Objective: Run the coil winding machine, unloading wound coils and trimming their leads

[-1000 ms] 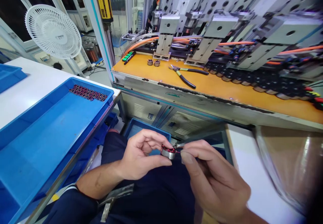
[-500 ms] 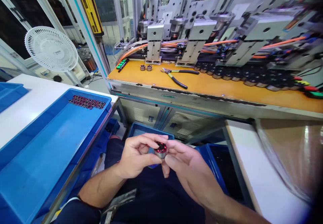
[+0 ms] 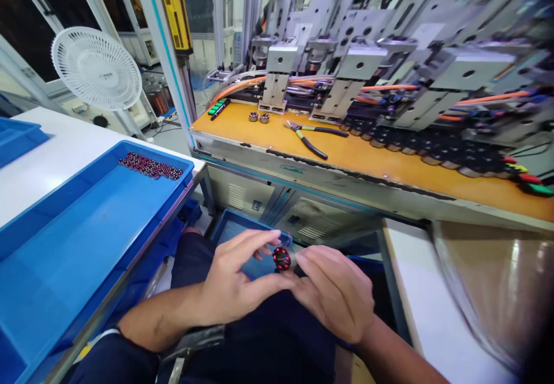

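Observation:
Above my lap, my right hand (image 3: 335,291) grips a small motor stator (image 3: 282,258) by its metallic side. Its round face, black with red spots in a ring, is turned toward my left hand. My left hand (image 3: 242,274) is curved around the near left of the stator with fingers and thumb apart. The left thumb reaches under the part, close to the right fingers; whether it touches cannot be made out. Behind the hands, a blue bin (image 3: 234,231) sits low down, partly hidden.
On the left, a long blue tray (image 3: 78,222) holds many small red-and-black parts (image 3: 149,166) at its far end. Cutting pliers (image 3: 309,135), two round metal parts (image 3: 258,117) and a row of black-topped parts (image 3: 415,141) lie on the orange bench (image 3: 242,133) below the machine.
The stator has tipped from facing up to facing left. My left fingers have opened away from it, while my right hand has turned over beside it. The view has shifted slightly.

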Demonstrator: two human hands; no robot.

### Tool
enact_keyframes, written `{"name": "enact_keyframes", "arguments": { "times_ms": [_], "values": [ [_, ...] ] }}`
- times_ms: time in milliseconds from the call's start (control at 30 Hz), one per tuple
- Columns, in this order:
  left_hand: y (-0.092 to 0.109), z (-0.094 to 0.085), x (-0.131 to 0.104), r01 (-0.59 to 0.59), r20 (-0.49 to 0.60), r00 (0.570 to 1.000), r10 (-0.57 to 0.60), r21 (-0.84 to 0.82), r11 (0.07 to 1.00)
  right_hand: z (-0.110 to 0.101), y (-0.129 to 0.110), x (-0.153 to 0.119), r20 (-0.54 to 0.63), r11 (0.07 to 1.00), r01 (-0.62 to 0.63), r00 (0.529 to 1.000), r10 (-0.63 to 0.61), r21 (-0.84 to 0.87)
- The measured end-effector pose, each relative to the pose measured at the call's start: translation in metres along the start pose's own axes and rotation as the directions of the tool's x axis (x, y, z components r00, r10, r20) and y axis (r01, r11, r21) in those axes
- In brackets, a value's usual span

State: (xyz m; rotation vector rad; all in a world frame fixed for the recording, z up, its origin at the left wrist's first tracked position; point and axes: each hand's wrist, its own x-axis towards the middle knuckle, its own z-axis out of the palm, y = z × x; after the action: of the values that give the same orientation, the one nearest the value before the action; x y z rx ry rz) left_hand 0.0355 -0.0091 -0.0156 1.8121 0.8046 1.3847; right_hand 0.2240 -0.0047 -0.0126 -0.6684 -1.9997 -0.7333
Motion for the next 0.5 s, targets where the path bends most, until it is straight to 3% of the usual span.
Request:
{"name": "enact_keyframes", "arguments": {
  "times_ms": [67, 133, 200, 300, 400, 500],
  "values": [
    [0.007, -0.004, 0.008, -0.029, 0.052, 0.998, 0.027, 0.041, 0.999, -0.001, -0.005, 0.000, 0.035, 0.997, -0.056, 0.998, 0.054, 0.053],
    [0.008, -0.008, 0.014, -0.054, 0.072, 0.996, 0.049, 0.062, 0.997, -0.004, -0.013, 0.002, 0.101, 0.951, -0.252, 0.966, 0.237, 0.177],
    [0.007, -0.012, 0.017, -0.099, 0.082, 0.992, 0.092, 0.088, 0.991, -0.009, -0.020, 0.008, 0.190, 0.830, -0.435, 0.900, 0.392, 0.351],
    [0.005, -0.014, 0.015, -0.136, 0.106, 0.986, 0.126, 0.090, 0.987, -0.015, -0.026, 0.017, 0.259, 0.662, -0.522, 0.849, 0.460, 0.537],
    [0.005, -0.013, 0.012, 0.059, 0.126, 0.991, -0.047, -0.098, 0.993, -0.014, -0.031, 0.021, 0.289, 0.545, -0.599, 0.784, 0.550, 0.587],
    [0.006, -0.013, 0.010, 0.256, 0.173, 0.962, -0.212, -0.301, 0.918, -0.012, -0.034, 0.016, 0.347, 0.421, -0.676, 0.700, 0.625, 0.605]
  ]
}}
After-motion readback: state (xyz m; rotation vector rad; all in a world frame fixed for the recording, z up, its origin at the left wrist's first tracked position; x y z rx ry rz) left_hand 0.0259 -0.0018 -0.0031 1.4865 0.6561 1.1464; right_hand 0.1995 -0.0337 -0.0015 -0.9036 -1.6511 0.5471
